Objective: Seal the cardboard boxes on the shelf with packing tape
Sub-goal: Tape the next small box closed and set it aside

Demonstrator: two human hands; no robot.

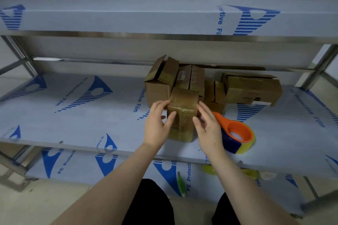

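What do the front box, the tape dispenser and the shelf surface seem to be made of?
Front box: brown cardboard, glossy where clear tape covers it. Tape dispenser: smooth orange and dark-blue plastic, seemingly. Shelf: probably steel, judging by the bare frame, under white film printed PE Protective Film.

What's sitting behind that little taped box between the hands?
More cardboard boxes, the left box with flaps open. The taped box hides their lower fronts.
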